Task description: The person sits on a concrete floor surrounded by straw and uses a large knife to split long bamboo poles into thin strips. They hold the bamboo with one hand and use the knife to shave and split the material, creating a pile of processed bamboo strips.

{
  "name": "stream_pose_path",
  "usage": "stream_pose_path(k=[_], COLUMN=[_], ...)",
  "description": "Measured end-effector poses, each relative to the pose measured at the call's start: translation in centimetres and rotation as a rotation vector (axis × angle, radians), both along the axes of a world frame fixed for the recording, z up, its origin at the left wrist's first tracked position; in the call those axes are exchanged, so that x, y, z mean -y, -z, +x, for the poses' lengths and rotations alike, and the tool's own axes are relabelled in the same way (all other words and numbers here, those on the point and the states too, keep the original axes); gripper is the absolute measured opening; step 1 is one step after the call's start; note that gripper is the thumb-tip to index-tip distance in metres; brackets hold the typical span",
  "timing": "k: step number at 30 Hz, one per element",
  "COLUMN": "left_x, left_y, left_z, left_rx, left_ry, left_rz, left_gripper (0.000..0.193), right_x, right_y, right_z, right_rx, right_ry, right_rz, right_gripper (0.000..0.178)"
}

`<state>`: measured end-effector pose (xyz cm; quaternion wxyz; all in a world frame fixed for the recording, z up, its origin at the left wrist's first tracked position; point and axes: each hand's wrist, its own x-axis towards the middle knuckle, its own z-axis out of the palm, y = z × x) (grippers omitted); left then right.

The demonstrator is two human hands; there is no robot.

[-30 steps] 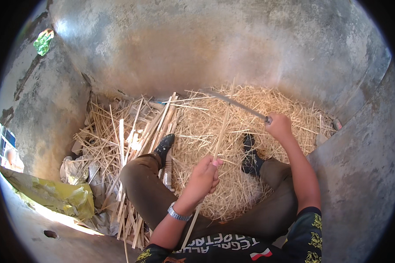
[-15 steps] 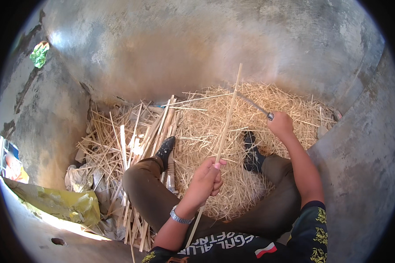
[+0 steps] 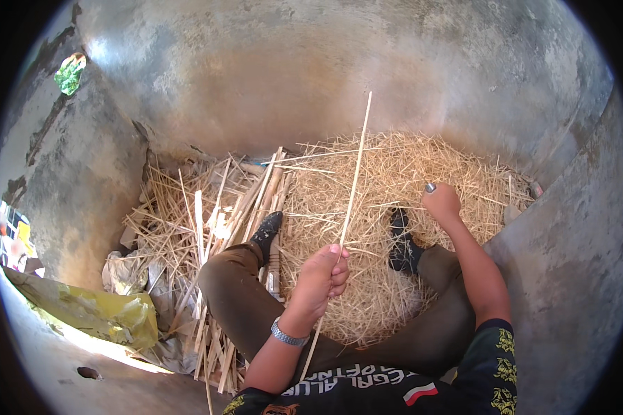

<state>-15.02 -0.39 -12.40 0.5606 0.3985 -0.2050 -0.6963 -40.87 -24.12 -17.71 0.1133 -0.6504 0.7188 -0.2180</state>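
My left hand [image 3: 320,280] is closed round a long, thin pale bamboo strip [image 3: 356,169]. The strip slants upright from my lap, its upper end reaching in front of the far wall. To the right, my right hand [image 3: 443,203] grips a knife [image 3: 430,187]. Only the metal collar at the front of the knife's handle shows clearly; its blade can hardly be made out now, while the hand hides the rest of the handle. The knife and the strip are apart. Below the right hand lies a heap of fine shavings [image 3: 367,290].
Split sticks and strips [image 3: 214,200] lie in a loose pile left of my foot. A yellow plastic sheet [image 3: 118,318] is at the lower left. Concrete walls [image 3: 277,83] enclose the spot, and my bent legs [image 3: 246,290] frame the shavings.
The strip has turned, its narrow edge now showing, and the left hand has shifted slightly. The knife's blade, plainly seen across behind the strip before, has swung out of clear sight.
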Motion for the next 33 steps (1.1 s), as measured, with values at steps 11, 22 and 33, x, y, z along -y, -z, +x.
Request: stream_pose_path(k=[11, 22, 33], left_x=[-0.7, -1.7, -1.9], left_y=[1.5, 3.5, 1.7], left_z=[-2.4, -4.7, -4.6], left_rx=[0.331, 0.572, 0.407], left_ry=[-0.055, 0.004, 0.068], left_rz=[-0.079, -0.258, -0.088], left_gripper=[0.025, 0.024, 0.024], right_x=[-1.5, 2.2, 1.7], right_y=[-1.2, -2.6, -2.0], right_z=[1.9, -3.4, -2.1], right_rx=[0.069, -0.127, 0.098], right_ry=[-0.425, -0.492, -0.401], right_rz=[-0.331, -0.489, -0.313], right_gripper=[0.019, 0.014, 0.017])
